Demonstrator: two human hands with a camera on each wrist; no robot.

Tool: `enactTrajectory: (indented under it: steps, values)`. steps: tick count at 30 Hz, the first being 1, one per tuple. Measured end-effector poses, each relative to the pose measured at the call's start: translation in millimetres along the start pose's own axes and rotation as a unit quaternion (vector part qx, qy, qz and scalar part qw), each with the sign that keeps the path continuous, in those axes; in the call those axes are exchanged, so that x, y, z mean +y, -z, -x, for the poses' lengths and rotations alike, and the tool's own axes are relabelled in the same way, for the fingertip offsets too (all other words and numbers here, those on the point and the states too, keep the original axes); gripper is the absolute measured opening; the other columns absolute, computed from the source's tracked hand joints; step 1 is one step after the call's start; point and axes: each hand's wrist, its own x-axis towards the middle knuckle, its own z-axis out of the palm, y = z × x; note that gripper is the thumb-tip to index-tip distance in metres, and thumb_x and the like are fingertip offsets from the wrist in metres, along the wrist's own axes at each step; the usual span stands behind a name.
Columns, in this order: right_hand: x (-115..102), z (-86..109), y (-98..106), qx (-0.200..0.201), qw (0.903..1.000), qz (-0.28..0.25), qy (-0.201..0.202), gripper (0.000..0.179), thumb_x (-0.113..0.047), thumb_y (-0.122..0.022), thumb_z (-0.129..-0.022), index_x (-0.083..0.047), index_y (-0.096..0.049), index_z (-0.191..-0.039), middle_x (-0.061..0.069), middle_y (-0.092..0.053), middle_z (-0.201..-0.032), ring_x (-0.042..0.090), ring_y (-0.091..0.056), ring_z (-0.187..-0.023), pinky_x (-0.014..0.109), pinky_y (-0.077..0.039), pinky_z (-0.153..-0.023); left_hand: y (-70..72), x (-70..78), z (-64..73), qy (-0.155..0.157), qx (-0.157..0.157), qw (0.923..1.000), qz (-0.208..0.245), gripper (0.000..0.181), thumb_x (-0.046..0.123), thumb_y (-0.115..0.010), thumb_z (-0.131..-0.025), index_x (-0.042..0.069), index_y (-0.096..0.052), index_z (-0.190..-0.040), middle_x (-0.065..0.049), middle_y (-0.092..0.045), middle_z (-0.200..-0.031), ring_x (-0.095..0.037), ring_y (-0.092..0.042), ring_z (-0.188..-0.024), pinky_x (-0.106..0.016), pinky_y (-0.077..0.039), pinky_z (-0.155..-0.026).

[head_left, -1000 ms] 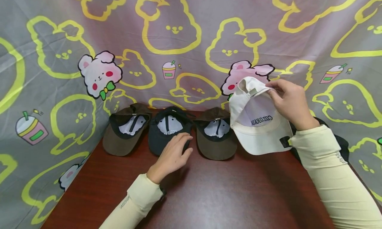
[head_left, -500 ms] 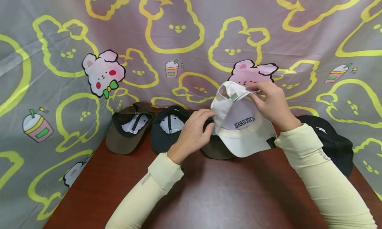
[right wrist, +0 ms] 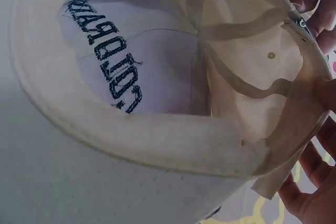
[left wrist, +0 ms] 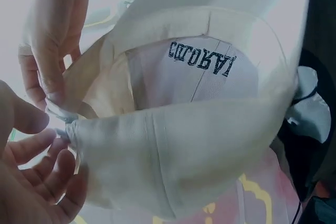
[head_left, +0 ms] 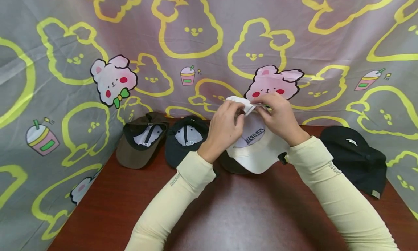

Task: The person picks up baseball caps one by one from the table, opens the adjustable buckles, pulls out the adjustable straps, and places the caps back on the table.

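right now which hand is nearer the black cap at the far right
Right. The right hand is left of the black cap, apart from it, gripping the white cap by its back; the left hand grips it too, farther left.

Reversed "COLORA…" stands inside the white cap (left wrist: pixel 197 116).

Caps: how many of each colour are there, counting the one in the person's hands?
White cap: 1
Brown caps: 2 (one mostly hidden)
Black or near-black caps: 2
Total: 5
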Motion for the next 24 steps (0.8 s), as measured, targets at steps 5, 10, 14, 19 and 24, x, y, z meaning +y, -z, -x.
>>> enactTrajectory:
  steps: [5,10,14,19,24]
  values:
    - [-5,-1.5,-5,0.005,1.0,0.001,0.005,0.019,0.0,-0.075,-0.083,0.002,-0.072,-0.102,0.018,-0.073,-0.099,0.031,-0.062,-0.092,0.04,-0.049,-0.081,1.4,-3.4,-3.7,0.035,-0.011,0.9992,0.014,0.026,0.021,-0.06,-0.096,0.009,-0.07,-0.117,-0.005,-0.065,-0.105,-0.016,-0.063,-0.09,-0.029,-0.053,-0.076]
    - [-7,-0.8,-7,0.001,1.0,0.002,-0.009,0.018,0.0,-0.073,-0.085,0.002,-0.071,-0.103,0.018,-0.072,-0.099,0.031,-0.06,-0.093,0.041,-0.048,-0.081,1.1,-5.2,-10.0,0.078,-0.045,0.9925,0.082,0.02,0.024,-0.062,-0.097,0.01,-0.07,-0.109,-0.004,-0.061,-0.092,-0.015,-0.057,-0.08,-0.024,-0.044,-0.068]
    - [-7,2.3,-9,-0.002,0.9988,0.015,-0.046,0.026,0.0,-0.073,-0.085,0.004,-0.067,-0.11,0.019,-0.07,-0.105,0.034,-0.058,-0.1,0.046,-0.046,-0.088,-1.5,-5.6,-13.4,0.11,-0.065,0.982,0.139,0.013,0.021,-0.063,-0.096,0.008,-0.066,-0.1,-0.005,-0.061,-0.093,-0.015,-0.056,-0.082,-0.019,-0.042,-0.068]
    - [-9,4.5,-12,-0.003,0.9908,0.034,-0.131,0.063,-0.008,-0.078,-0.081,0.008,-0.046,-0.133,0.027,-0.054,-0.129,0.042,-0.047,-0.118,0.054,-0.035,-0.103,-4.0,-4.2,-14.1,0.149,-0.054,0.9718,0.175,0.013,0.022,-0.063,-0.097,0.009,-0.065,-0.098,-0.006,-0.064,-0.092,-0.014,-0.057,-0.079,-0.016,-0.041,-0.064]
    - [-16,7.6,-17,-0.004,0.9782,-0.003,-0.208,0.075,-0.011,-0.077,-0.083,0.003,-0.036,-0.144,0.025,-0.053,-0.134,0.04,-0.053,-0.121,0.054,-0.042,-0.101,-3.5,-2.3,-13.5,0.172,-0.046,0.9648,0.194,0.014,0.023,-0.061,-0.098,0.01,-0.064,-0.098,-0.005,-0.065,-0.09,-0.013,-0.058,-0.078,-0.017,-0.043,-0.063]
